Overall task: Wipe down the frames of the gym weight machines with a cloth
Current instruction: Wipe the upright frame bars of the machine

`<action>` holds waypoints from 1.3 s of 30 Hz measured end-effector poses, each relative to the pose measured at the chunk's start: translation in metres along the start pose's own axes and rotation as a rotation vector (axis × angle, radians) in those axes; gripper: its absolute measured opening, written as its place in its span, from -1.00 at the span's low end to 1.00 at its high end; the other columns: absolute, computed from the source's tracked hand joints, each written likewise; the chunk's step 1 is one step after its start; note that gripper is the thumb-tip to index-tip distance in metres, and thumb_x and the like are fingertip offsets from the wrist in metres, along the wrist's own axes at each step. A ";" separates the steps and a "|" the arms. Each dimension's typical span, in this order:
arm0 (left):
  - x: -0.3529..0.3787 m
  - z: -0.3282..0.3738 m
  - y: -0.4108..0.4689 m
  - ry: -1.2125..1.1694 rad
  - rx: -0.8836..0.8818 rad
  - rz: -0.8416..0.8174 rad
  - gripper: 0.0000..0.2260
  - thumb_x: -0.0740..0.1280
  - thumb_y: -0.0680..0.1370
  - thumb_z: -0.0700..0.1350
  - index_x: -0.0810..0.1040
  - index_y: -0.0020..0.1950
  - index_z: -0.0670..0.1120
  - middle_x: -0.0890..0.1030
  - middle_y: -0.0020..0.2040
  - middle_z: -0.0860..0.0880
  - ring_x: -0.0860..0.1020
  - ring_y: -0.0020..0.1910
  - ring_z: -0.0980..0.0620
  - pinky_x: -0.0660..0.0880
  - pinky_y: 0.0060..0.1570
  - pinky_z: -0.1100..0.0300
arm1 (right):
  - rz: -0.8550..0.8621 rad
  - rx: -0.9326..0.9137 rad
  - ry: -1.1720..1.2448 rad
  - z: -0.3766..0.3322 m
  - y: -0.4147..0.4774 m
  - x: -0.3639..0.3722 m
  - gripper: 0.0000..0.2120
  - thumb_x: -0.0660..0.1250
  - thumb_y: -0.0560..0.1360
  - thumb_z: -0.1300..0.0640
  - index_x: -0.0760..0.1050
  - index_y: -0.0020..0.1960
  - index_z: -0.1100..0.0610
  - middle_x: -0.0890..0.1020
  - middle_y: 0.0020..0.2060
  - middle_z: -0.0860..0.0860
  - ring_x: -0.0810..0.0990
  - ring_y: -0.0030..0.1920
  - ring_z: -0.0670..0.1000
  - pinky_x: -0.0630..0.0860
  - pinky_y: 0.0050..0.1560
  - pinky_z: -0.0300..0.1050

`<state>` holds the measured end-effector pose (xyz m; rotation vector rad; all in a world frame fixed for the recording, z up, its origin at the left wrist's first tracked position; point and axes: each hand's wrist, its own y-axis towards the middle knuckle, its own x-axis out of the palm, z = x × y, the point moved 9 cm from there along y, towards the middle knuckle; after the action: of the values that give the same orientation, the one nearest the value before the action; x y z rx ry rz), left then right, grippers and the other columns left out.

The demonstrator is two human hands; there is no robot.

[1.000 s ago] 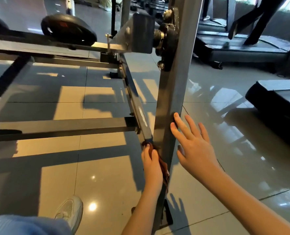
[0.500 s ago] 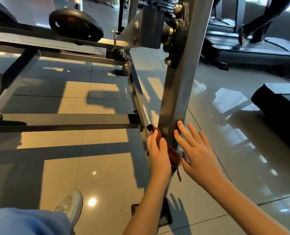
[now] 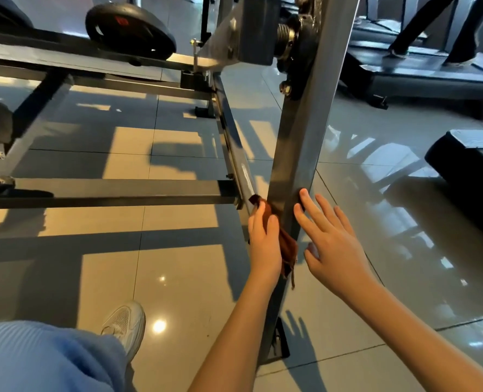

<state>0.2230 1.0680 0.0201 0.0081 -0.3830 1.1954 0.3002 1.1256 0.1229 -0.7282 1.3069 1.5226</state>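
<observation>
Now: cloth point(image 3: 289, 247) low on the post point(image 3: 299, 137)

Left grip point(image 3: 264, 244) holds the cloth against the post's left face. Right grip point(image 3: 331, 244), fingers straight, braces the front. Judged risk: the dangling tail could snag on the bolts point(image 3: 284, 87) above, tugging the cloth loose.

Greys, blacks and beige, with one rust-brown cloth point(image 3: 287, 244) that we are picking out.
We are seeing the upright frame post point(image 3: 305, 123) showing dull grey, the weight plate point(image 3: 130, 29) showing black with a small red mark, the floor tiles point(image 3: 183, 292) glowing beige where sunlit and crossed by dark shadow bands, the trouser leg point(image 3: 36, 357) showing pale blue ribbing, and the sneaker point(image 3: 125, 323) showing white mesh.
</observation>
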 end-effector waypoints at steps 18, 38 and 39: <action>-0.027 -0.076 -0.037 0.039 -0.176 0.110 -0.62 0.06 0.69 -0.07 0.22 0.52 0.02 0.26 0.50 0.01 0.26 0.47 0.03 0.22 0.46 0.04 | -0.145 0.010 -0.022 -0.015 -0.034 0.024 -0.14 0.59 0.21 0.19 0.34 0.45 0.15 0.17 0.49 0.08 0.13 0.48 0.05 0.18 0.37 0.15; -0.013 -0.060 -0.028 -0.095 -0.116 0.107 -0.62 0.09 0.69 -0.06 0.23 0.52 0.05 0.32 0.40 0.13 0.32 0.38 0.12 0.30 0.40 0.11 | -0.089 -0.059 -0.035 -0.026 -0.034 0.028 -0.13 0.58 0.19 0.21 0.26 0.41 0.24 0.23 0.44 0.17 0.21 0.46 0.16 0.23 0.34 0.23; -0.016 -0.064 -0.022 -0.071 -0.113 0.114 -0.62 0.08 0.69 -0.06 0.24 0.52 0.04 0.33 0.40 0.12 0.32 0.38 0.12 0.30 0.40 0.10 | -0.088 -0.056 -0.033 -0.028 -0.035 0.029 -0.13 0.58 0.20 0.21 0.25 0.41 0.24 0.22 0.45 0.17 0.20 0.46 0.15 0.23 0.34 0.23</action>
<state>0.2565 1.0585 -0.0400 -0.0699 -0.5189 1.2870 0.3178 1.1061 0.0768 -0.7828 1.1968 1.4995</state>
